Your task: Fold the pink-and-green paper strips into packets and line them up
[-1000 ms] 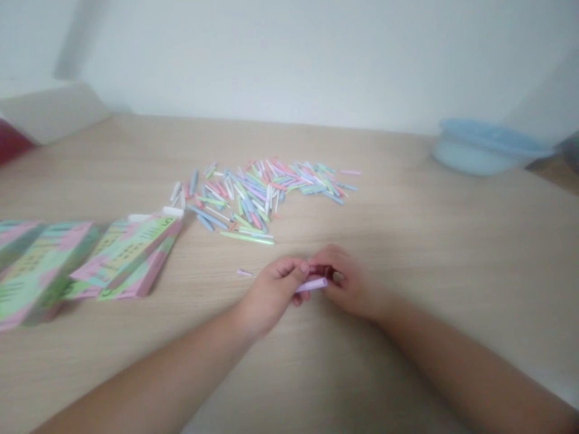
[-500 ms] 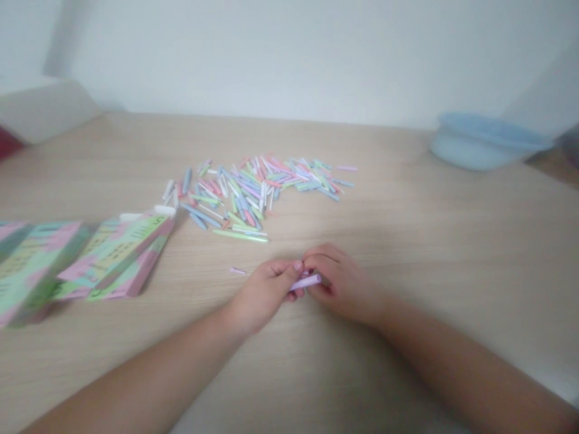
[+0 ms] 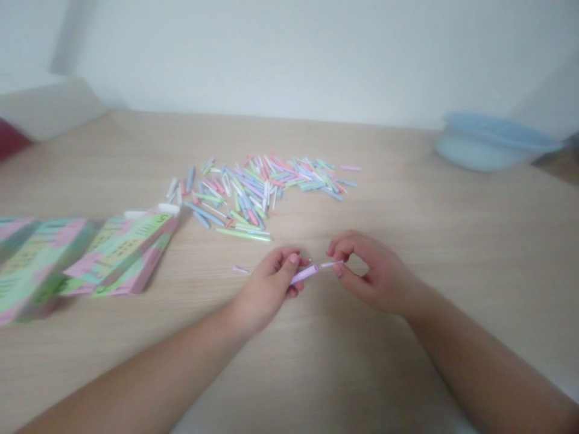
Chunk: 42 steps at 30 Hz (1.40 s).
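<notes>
Currently the left hand has a clenched grip on a pink paper tube, pinching it between thumb and curled fingers, with the tube angled up toward 2 o'clock. A thinner white-and-pink end runs out of the tube to the right hand, whose thumb and forefinger curve around its tip. Whether that grip is actually closed on it or only just touching, I cannot tell.

Both hands hover low over a light wood-grain worktop. At about 9 o'clock from the tube, a tiny pink scrap lies alone. Farther off at 11 o'clock sits a loose heap of pastel paper sticks — blue, green, pink and white. Printed green-and-pink packets lie at 9 o'clock, by the worktop's left side, and a pale blue lidded tub sits at 2 o'clock.
</notes>
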### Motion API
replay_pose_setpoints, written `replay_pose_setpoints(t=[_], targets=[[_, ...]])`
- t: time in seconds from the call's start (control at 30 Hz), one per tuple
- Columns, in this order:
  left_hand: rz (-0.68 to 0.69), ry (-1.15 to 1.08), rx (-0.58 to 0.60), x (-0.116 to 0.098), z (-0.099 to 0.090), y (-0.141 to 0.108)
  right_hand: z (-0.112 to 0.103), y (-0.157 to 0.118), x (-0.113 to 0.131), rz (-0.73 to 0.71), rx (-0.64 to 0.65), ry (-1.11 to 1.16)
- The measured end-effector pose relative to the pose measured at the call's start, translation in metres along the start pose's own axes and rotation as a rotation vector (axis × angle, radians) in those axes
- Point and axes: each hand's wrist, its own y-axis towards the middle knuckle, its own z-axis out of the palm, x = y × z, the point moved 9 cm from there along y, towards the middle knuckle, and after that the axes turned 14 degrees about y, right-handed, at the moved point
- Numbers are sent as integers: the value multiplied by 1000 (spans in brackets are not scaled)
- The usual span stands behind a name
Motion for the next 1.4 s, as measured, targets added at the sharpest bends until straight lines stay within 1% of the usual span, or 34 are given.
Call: replay_pose_setpoints(t=[0.17,0.3,0.43,0.67,0.77,0.83,0.93,1.0,1.07,1.13,1.2,1.27,1.33,1.4], targets=[[19,36,-5,0,-1,1,7,-1,0,-25,67,-26],[35,93,-12,-3,-1,-1,13,-1,-1,-28,93,-63],[41,125,-8,-7,0,-3,20,-1,-3,-43,141,-39],[43,108,63,-5,5,-3,30,-2,-7,-9,102,3],[37,86,76,-4,6,-3,36,-4,-11,32,88,69],[56,53,107,-5,9,-3,37,-4,-14,56,84,135],[79,-6,170,-8,14,-5,31,-5,-21,133,63,233],[99,3,184,-9,15,-9,20,-6,-26,190,21,267],[174,123,176,-14,15,-16,7,-5,-26,202,-31,256],[296,322,165,-22,18,-25,-1,-4,-21,169,-32,220],[429,505,164,-30,23,-35,2,-3,-15,146,25,199],[515,626,169,-36,28,-43,8,-3,-12,161,76,205],[526,706,171,-37,31,-46,13,-4,-12,201,98,222],[497,759,165,-36,32,-45,18,-5,-14,221,123,241]])
